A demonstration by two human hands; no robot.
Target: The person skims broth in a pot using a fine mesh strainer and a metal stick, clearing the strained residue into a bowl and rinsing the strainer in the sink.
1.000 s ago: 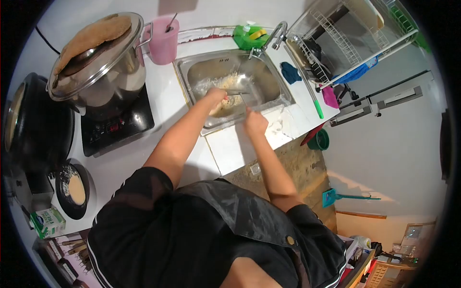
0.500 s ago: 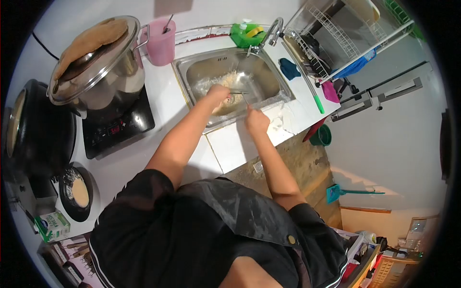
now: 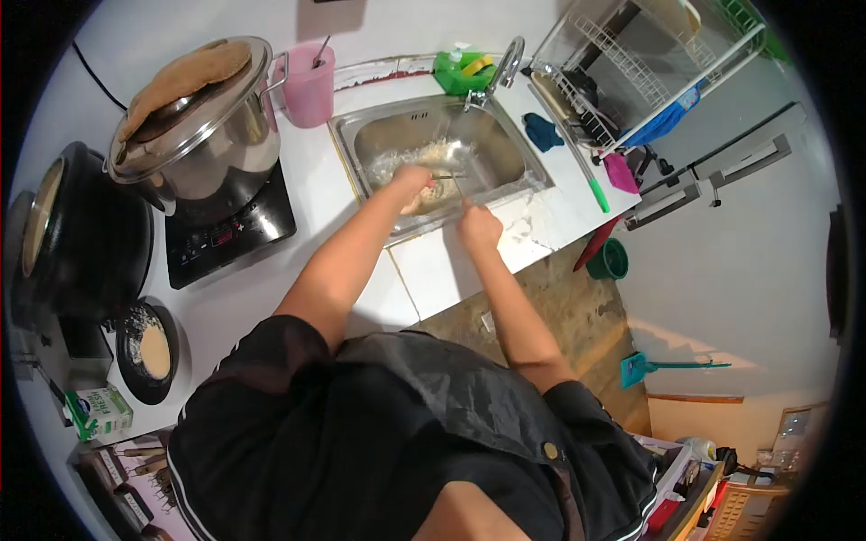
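Over the near side of the steel sink (image 3: 361,153), my left hand (image 3: 413,180) is closed around a thin metal utensil (image 3: 446,177) that points right. My right hand (image 3: 480,225), at the sink's front edge, is closed on another slim metal utensil (image 3: 461,187), its tip pointing up and away from me. The two utensils meet or cross between my hands; their exact kinds are too small to tell. Pale, wet scraps (image 3: 433,153) lie in the basin below and behind my left hand.
Left of the sink stand a pink pitcher (image 3: 309,90) and a large lidded pot (image 3: 212,171) on an induction cooker (image 3: 239,239). A black bowl (image 3: 149,383) holds a pale mass. A green caddy (image 3: 460,74) and faucet (image 3: 505,72) are behind; a dish rack (image 3: 622,72) stands right.
Both hands stay nearly in place with their utensils. The view has shifted slightly, so the pot and bowl appear a little farther right.
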